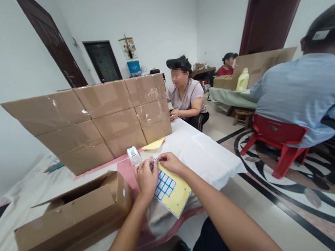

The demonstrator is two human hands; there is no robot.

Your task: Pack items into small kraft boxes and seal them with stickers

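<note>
A yellow sheet (180,196) with rows of blue-framed white labels lies at the table's near edge, below my hands. My left hand (147,176) is closed beside the sheet's left edge, fingers curled around a small dark object (151,166) mostly hidden by them. Close against it, my right hand (170,162) pinches what looks like a blue-edged label (155,160) at the fingertips. Just beyond the left hand stands a small white box-like item (133,156) with a dark panel. Another yellow sheet (154,144) rests farther back by the cardboard.
A tall cardboard panel (116,115) stands across the table. An opened cardboard box (73,220) sits at the near left. White cloth (201,146) covers the table. One person (189,93) crouches beyond; another (305,93) sits on a red chair (278,131) at right.
</note>
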